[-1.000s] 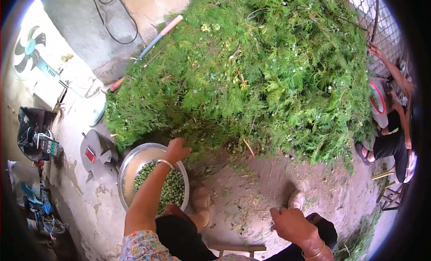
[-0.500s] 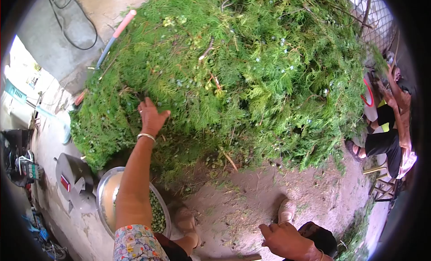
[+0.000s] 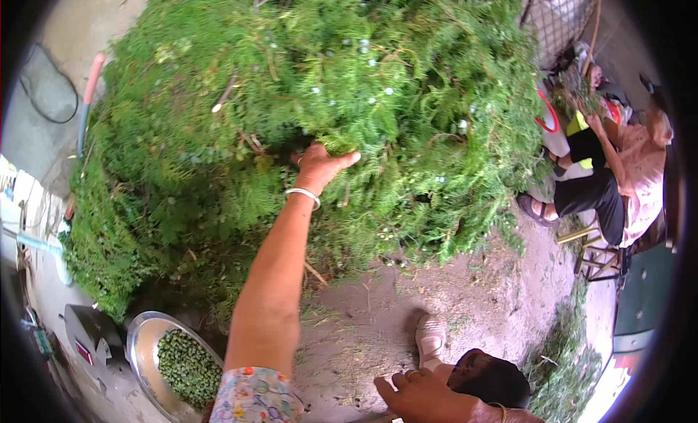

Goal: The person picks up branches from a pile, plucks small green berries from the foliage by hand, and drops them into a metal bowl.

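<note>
A big heap of green conifer branches (image 3: 240,110) with small pale bluish berries fills the view's middle and top. My left hand (image 3: 320,167), with a ring and a silver bangle, reaches into it. The thumb stands out to the right; the other fingers are partly hidden in the foliage, and no branch is visibly gripped. My right hand (image 3: 418,395) hovers low in front, by my knee, its fingers loosely curled; nothing shows in it. At lower left a metal basin (image 3: 139,350) holds many small green berries (image 3: 187,368).
A seated person (image 3: 618,168) at right holds a sprig beside the heap. A pink-and-blue handle (image 3: 91,89) leans at upper left. A dark grey box-like object (image 3: 91,343) stands beside the basin. Loose sprigs (image 3: 560,357) lie on the ground at lower right.
My view has shifted to the right. My left hand has moved right along the heap and its fingers have sunk into the foliage. The basin's berries are now uncovered by my arm.
</note>
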`<action>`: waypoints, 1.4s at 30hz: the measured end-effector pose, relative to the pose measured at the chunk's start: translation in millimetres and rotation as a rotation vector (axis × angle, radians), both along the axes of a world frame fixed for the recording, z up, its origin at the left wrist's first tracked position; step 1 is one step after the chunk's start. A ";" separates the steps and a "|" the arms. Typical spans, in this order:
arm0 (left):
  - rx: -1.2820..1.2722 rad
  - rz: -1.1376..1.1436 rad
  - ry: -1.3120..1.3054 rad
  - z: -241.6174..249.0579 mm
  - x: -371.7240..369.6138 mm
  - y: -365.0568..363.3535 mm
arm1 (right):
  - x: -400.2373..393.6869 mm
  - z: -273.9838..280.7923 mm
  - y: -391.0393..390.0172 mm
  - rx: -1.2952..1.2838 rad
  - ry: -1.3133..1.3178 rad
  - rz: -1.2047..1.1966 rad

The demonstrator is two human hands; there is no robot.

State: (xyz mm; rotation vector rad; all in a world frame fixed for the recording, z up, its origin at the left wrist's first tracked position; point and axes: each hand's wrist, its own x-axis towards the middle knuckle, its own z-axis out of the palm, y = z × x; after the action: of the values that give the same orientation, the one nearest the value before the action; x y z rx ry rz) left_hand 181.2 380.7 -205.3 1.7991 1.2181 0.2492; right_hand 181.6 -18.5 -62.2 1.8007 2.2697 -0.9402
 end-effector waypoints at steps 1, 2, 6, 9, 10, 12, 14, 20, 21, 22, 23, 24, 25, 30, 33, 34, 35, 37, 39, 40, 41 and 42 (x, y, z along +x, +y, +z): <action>0.043 -0.069 0.147 -4.0 22.0 -3.6 | 1.2 0.4 -1.6 -0.001 -0.022 0.023; 0.162 0.114 0.043 -24.7 46.4 -25.7 | 3.2 -0.5 -4.7 0.005 0.025 -0.013; 0.008 0.607 -0.216 -35.9 94.8 -59.1 | 7.9 -4.1 -13.6 0.053 0.044 -0.043; -0.018 0.460 -0.230 -76.4 79.6 -34.7 | 10.9 0.0 -21.7 0.114 0.031 -0.078; -0.014 0.454 -0.230 -63.9 78.6 -41.8 | 11.6 1.9 -23.9 0.119 0.032 -0.084; -0.073 0.585 -0.437 -32.3 70.2 -57.6 | 12.8 6.0 -26.5 0.097 0.003 -0.072; -0.161 0.668 -0.495 -1.8 60.2 -73.9 | 10.7 5.9 -32.5 0.128 -0.019 -0.078; -0.347 0.630 -0.584 46.6 -10.7 -138.3 | 2.8 4.6 -41.0 0.191 -0.079 -0.069; -0.384 0.642 -0.547 54.6 -25.4 -156.3 | 1.3 5.0 -42.1 0.182 -0.108 -0.062; -0.291 0.603 -0.511 37.7 -43.3 -171.1 | -0.7 6.0 -44.5 0.182 -0.098 -0.057; -0.199 0.565 -0.475 13.3 -62.0 -186.7 | -1.9 7.2 -47.0 0.218 -0.102 -0.051; -0.110 0.561 -0.498 -8.1 -76.3 -205.6 | -3.2 8.9 -48.0 0.257 -0.108 -0.042; -0.018 0.555 -0.520 -27.0 -88.5 -226.1 | -5.1 12.0 -47.8 0.263 -0.099 -0.031; 0.162 0.407 -0.050 -127.1 -146.4 -366.2 | -17.3 20.2 -57.4 0.241 -0.085 0.034; -0.081 0.200 0.198 -133.6 -173.7 -414.1 | -25.6 18.0 -65.5 0.206 -0.124 0.045; -0.223 -0.064 0.388 -130.3 -182.1 -418.0 | -27.1 17.7 -67.6 0.203 -0.122 0.053; -0.225 -0.056 0.386 -129.2 -187.0 -411.2 | -27.6 17.7 -68.6 0.220 -0.093 0.044; -0.143 -0.508 0.462 -120.4 -191.4 -376.0 | -28.6 20.5 -68.5 0.238 -0.058 0.041; 0.001 -0.319 0.297 -106.5 -186.4 -339.3 | -28.4 25.7 -65.0 0.183 -0.021 0.055; 0.113 -0.205 0.200 -92.2 -177.5 -315.5 | -27.9 26.1 -64.1 0.185 -0.019 0.056; 0.082 -0.109 0.141 -74.7 -167.2 -288.6 | -27.0 26.1 -63.1 0.178 -0.011 0.054; 0.050 -0.014 0.082 -55.3 -156.7 -261.5 | -26.1 25.6 -61.9 0.169 -0.003 0.051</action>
State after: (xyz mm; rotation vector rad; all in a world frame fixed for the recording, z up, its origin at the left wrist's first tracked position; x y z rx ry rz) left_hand 24.5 119.2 -260.6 1.8761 1.2659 0.2009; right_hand 155.5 -80.4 -36.5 1.7953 2.4474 -0.7571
